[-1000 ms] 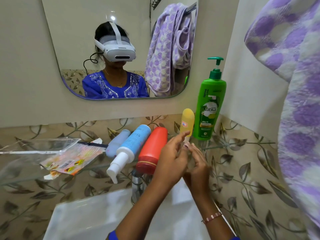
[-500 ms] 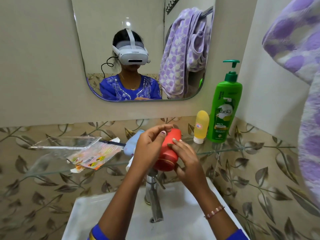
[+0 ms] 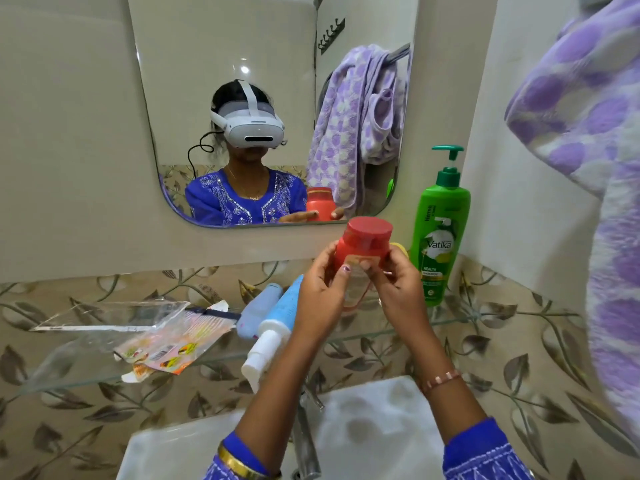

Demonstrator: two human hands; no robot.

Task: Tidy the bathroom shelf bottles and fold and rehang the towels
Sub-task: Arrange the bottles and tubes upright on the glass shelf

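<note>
I see both hands, left hand (image 3: 320,289) and right hand (image 3: 398,289), gripping the red bottle (image 3: 363,247) upright, cap up, above the glass shelf's (image 3: 485,318) right end beside the green bottle (image 3: 438,237).

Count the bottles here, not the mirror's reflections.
5. Red bottle held in both hands; green pump bottle standing at right; yellow bottle mostly hidden behind the hands; blue bottle and lavender bottle lying on the shelf.

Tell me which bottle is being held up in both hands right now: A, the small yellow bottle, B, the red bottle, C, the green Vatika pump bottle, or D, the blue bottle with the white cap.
B: the left hand and right hand both grip the red bottle above the glass shelf.
</note>
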